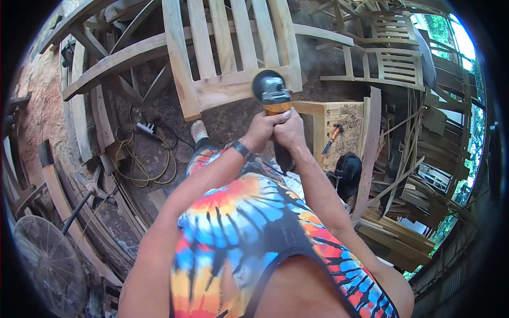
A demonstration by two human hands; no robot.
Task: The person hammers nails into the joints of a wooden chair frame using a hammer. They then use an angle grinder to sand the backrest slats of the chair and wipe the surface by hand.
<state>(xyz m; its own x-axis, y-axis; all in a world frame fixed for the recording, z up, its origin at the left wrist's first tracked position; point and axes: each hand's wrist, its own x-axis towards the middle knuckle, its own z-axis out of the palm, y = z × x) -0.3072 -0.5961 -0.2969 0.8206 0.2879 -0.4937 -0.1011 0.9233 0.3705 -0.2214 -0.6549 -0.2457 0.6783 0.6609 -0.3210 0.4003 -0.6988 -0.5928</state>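
Observation:
My left hand (259, 132) and my right hand (290, 130) are both closed around an angle grinder (277, 96) with a yellow-and-black body and a silver gear head. A watch is strapped on my left wrist. The grinder's round dark disc (262, 84) lies over the lower rail of a slatted wooden panel (222, 91), near that rail's right end. Whether the disc touches the wood, I cannot tell. Pale upright slats run away from the rail, which rests across long curved timbers (119, 62).
An orange-and-black hammer (332, 140) lies on a wooden box (344, 127) at right. Coiled yellow cable (146, 175) and a power strip (146, 127) are on the floor at left. A round fan (50, 265) stands lower left. Slatted wooden frames (397, 66) and stacked boards (395, 238) occupy the right.

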